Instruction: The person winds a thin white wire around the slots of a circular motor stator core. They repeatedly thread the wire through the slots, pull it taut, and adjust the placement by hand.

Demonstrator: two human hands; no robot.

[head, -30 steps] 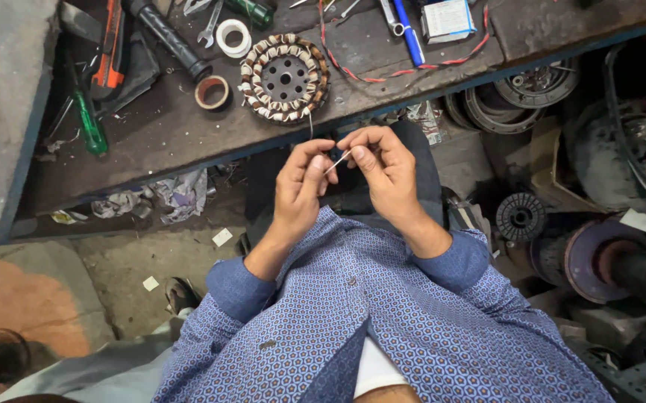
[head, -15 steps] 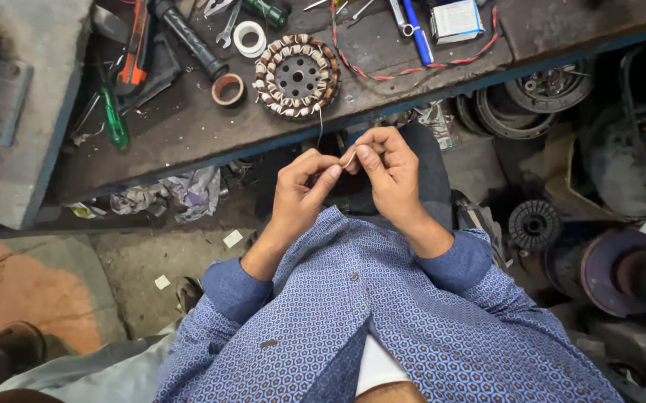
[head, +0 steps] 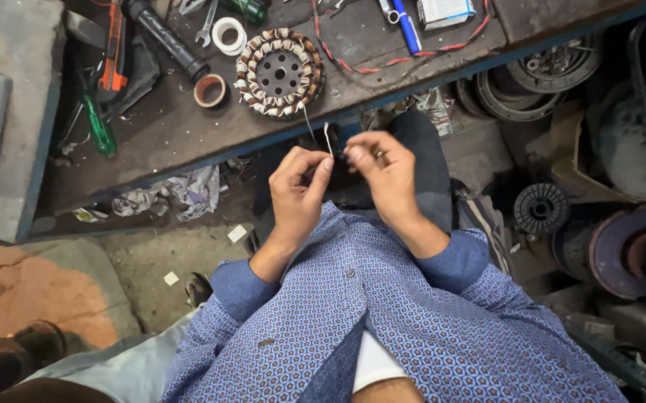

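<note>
- Pinching a thin pale wire (head: 327,139) between both hands, just off the table's (head: 166,142) near edge.
- Left hand (head: 298,186): its grip is pressed together on the wire's lower part.
- Right hand (head: 383,168): its grip nips the wire beside a small dark piece.
- The wire's far end seems to trail toward the wound stator (head: 279,72) near the table's near edge.
- Step, as I judge it: preparing the wire's end; next calls for steady fingertip tension.

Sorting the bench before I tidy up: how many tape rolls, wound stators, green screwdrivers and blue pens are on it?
Tape rolls: 2, white and brown
Wound stator: 1
Green screwdriver: 1
Blue pen: 1
Total: 5
</note>
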